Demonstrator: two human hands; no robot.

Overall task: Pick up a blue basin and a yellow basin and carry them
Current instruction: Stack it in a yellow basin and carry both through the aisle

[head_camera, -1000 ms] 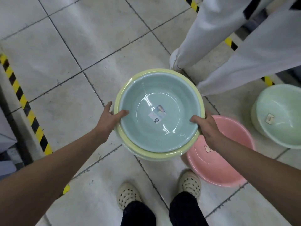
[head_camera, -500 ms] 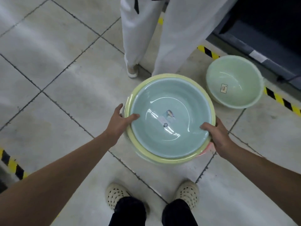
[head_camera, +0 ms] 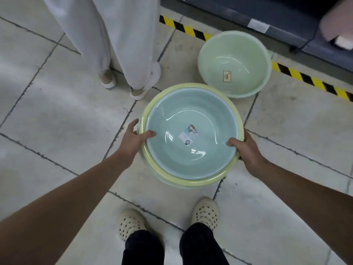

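I'm gripping the blue basin, nested inside the yellow basin, above the floor: left hand clamping both rims at 9 o'clock, right hand at 3. The sticker inside is showing unreadable print. At 1 o'clock, the green basin is carrying a blurred label.

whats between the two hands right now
In the head view, the nested basins: the blue basin sits inside the yellow basin, with left hand and right hand gripping opposite rims.
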